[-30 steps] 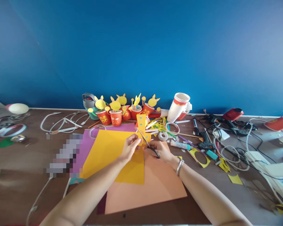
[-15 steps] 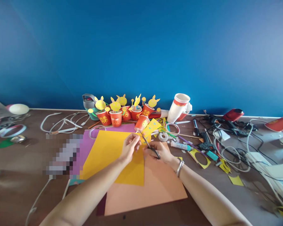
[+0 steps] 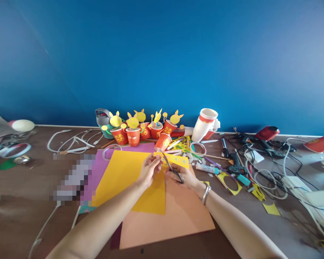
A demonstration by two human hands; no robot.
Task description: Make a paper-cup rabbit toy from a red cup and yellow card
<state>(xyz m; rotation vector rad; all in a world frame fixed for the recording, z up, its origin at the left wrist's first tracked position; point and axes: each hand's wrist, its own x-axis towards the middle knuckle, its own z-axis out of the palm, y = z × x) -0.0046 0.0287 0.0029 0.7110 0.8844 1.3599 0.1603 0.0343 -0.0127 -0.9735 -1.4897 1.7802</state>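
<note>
My right hand [image 3: 181,175] is closed round the dark handles of a pair of scissors [image 3: 167,160], whose blades point up and left. Between the thumb and fingers of my left hand [image 3: 150,168] is the left end of a yellow paper strip [image 3: 181,160] with small blue heart shapes. The scissor blades lie across this strip close to my left fingertips. Just beyond the blades a red paper cup [image 3: 162,142] lies tipped over. Below both hands are a golden-yellow sheet [image 3: 129,176] and a peach sheet [image 3: 172,226].
Several red cups with yellow rabbit-like paper figures [image 3: 133,136] stand along the wall. A stack of white cups [image 3: 204,126] is behind on the right. Right of my hands lie a glue stick [image 3: 207,168], a hot glue gun [image 3: 235,163], cables and a power strip [image 3: 310,201].
The heart-patterned yellow paper has swung down from slanting up and right to lying nearly level behind the scissors. Both hands stay in almost the same place.
</note>
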